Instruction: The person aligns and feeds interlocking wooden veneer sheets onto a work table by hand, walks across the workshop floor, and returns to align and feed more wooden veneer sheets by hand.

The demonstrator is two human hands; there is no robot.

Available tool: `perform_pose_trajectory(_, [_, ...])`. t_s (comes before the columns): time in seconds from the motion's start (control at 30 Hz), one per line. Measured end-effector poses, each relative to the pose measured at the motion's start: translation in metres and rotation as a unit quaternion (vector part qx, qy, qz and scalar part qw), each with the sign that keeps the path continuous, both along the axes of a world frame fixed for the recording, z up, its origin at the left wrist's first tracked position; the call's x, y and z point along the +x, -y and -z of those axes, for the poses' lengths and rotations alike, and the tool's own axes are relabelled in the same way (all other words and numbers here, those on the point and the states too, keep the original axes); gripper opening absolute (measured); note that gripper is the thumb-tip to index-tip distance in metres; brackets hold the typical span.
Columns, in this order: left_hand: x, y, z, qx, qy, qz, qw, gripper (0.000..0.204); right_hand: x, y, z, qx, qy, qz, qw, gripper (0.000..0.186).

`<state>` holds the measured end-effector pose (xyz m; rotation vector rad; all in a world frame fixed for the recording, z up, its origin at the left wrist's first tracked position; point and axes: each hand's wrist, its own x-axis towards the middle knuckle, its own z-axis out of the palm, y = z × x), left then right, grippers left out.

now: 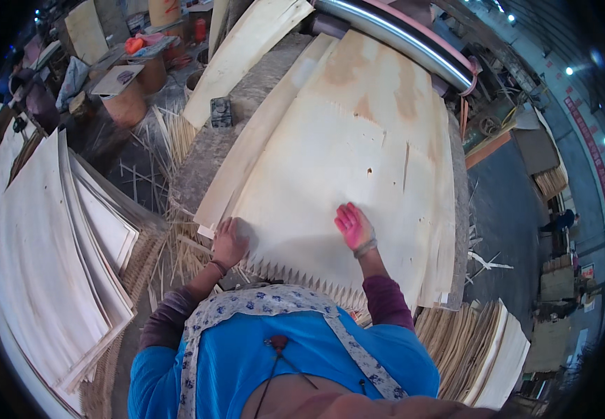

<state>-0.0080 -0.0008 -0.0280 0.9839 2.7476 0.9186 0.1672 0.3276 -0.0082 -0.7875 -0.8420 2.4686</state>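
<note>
A large pale wood veneer sheet (316,181) lies on the table in front of me, with knots, brown patches and a toothed near edge. My left hand (230,243) rests at its near left corner, fingers lying on the wood beside a long narrow veneer strip (264,126). Whether those fingertips grip an edge is hard to see. Over the right-middle of the sheet is my right hand (353,228), its pink palm partly turned up and its fingers loosely bent, holding nothing. A cord or band circles each wrist.
A shiny metal roller (400,38) spans the table's far end. Stacked veneer sheets (44,258) stand at left, and another stack (473,349) sits at lower right. Wood scraps (177,136) litter the floor on the left. A small dark block (221,112) lies on the table (201,155).
</note>
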Motion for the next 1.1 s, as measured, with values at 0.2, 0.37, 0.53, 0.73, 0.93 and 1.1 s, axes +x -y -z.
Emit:
perform_pose_trajectory(0.2, [-0.011, 0.006, -0.023, 0.048, 0.010, 0.019, 0.999, 0.052, 0.067, 0.075, -0.039, -0.055, 0.073, -0.139, 0.986, 0.039])
perform_pose_trajectory(0.37, [-0.020, 0.001, -0.075, 0.250, 0.187, -0.022, 0.950, 0.030, 0.110, 0.121, -0.046, -0.129, 0.027, -0.225, 0.965, 0.046])
perform_pose_trajectory(0.53, [-0.018, -0.009, -0.129, 0.442, 0.312, 0.007, 0.841, 0.025, 0.131, 0.142, -0.045, -0.236, 0.053, -0.289, 0.926, 0.056])
perform_pose_trajectory(0.73, [-0.029, -0.004, -0.113, 0.470, 0.313, -0.028, 0.825, 0.025, 0.109, 0.159, -0.056, -0.288, -0.027, 0.001, 0.957, 0.039])
perform_pose_trajectory(0.93, [-0.036, 0.012, -0.070, 0.391, 0.417, -0.070, 0.818, 0.036, 0.067, 0.099, -0.054, -0.204, -0.010, -0.020, 0.979, 0.027])
perform_pose_trajectory(1.1, [-0.014, 0.015, -0.052, 0.329, 0.405, -0.083, 0.849, 0.037, 0.049, 0.069, -0.051, -0.088, 0.072, -0.030, 0.993, 0.028])
